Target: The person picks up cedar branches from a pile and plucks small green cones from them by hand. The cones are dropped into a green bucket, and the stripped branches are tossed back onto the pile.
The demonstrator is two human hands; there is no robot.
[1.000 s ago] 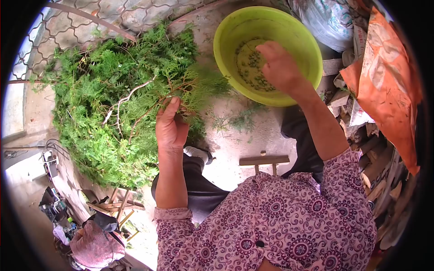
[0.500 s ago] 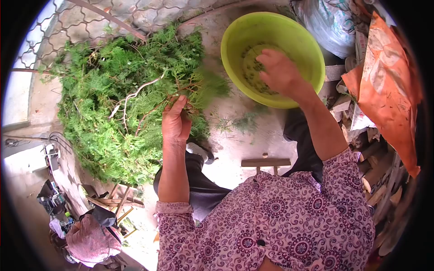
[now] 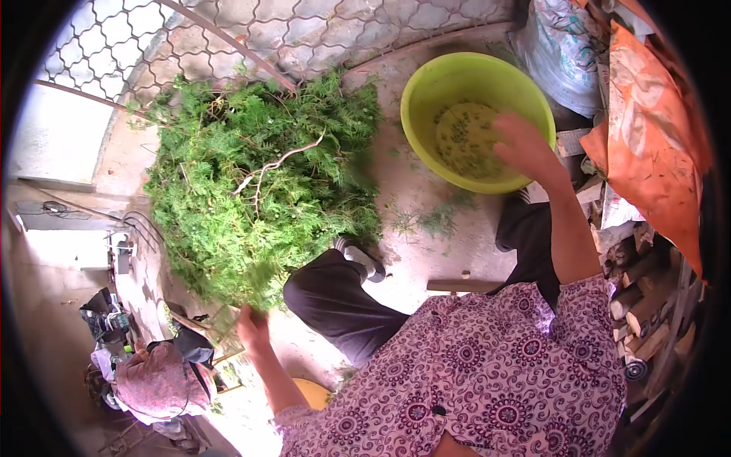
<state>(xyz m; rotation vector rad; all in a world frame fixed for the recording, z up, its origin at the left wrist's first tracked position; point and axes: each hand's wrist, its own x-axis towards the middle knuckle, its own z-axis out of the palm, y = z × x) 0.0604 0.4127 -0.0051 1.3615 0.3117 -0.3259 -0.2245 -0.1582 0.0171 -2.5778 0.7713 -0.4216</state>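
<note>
My left hand [image 3: 252,329] is closed on an evergreen sprig [image 3: 261,283], blurred by motion, at the near edge of a heap of cut green branches [image 3: 205,228]. A bare forked stick [image 3: 285,155] lies on top of the heap. Over the right side of a lime-green basin [image 3: 415,126] is my right hand [image 3: 527,148]; its fingers are slightly blurred and look apart, with nothing visible in them. Small dark green bits [image 3: 461,137] are scattered over the basin's bottom.
Wire mesh [image 3: 320,38] runs along the back. A stuffed white sack [image 3: 560,53], an orange sheet [image 3: 655,145] and stacked firewood [image 3: 647,305] are at right. Loose sprigs [image 3: 438,219] lie on the floor. A pink cloth [image 3: 161,381] hangs at lower left, near a yellow round object [image 3: 312,393].
My left hand has moved from the middle of the heap down to its near edge with the sprig. My right hand has shifted toward the basin's right side. The camera view has shifted.
</note>
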